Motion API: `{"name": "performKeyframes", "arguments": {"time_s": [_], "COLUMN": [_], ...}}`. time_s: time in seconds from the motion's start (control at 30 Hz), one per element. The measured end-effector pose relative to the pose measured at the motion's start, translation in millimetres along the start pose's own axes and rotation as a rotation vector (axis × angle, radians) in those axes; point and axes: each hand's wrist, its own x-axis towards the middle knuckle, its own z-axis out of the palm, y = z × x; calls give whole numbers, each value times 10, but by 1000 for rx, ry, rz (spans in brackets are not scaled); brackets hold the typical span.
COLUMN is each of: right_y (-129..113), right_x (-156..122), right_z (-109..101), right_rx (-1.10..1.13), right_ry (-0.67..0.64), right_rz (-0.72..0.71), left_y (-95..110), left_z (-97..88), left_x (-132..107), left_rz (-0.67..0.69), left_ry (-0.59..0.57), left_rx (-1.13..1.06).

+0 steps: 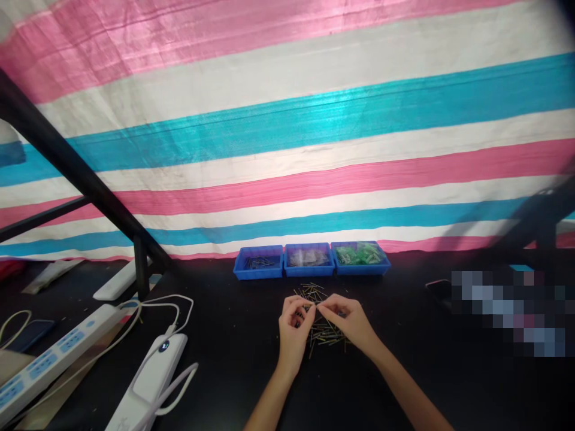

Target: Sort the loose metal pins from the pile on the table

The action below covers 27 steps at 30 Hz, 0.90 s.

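Both left hand (294, 329) and right hand (353, 320) are pinched thumb-to-finger over thin rods (327, 333), possibly handling one; steadiness is required next.

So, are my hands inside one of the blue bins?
No, the left hand and right hand are at the thin rods, short of the bins.

- Nearer than the middle blue tray (309, 272), whatever lies at the fingertips of the left hand (295, 335) and right hand (354, 320) is too small to tell.
- Below the tray, both hands partly hide the pile of thin sticks (330, 335).
- Left of it, the power strip (60, 358) is cut off.
- Right of it, pixelation partly hides a dark object (436, 290).
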Motion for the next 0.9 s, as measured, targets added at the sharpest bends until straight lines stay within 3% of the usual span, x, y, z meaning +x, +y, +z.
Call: {"name": "performKeyframes", "arguments": {"time_s": [0.9], "right_y": [109], "right_x": [17], "right_z": [0], "right_rx": [78], "right_ry": [64], "right_rz": [-13], "left_y": [-35], "left_z": [-17], "left_x": [11], "left_rz": [-41], "left_ry": [-41], "left_rx": [48]}}
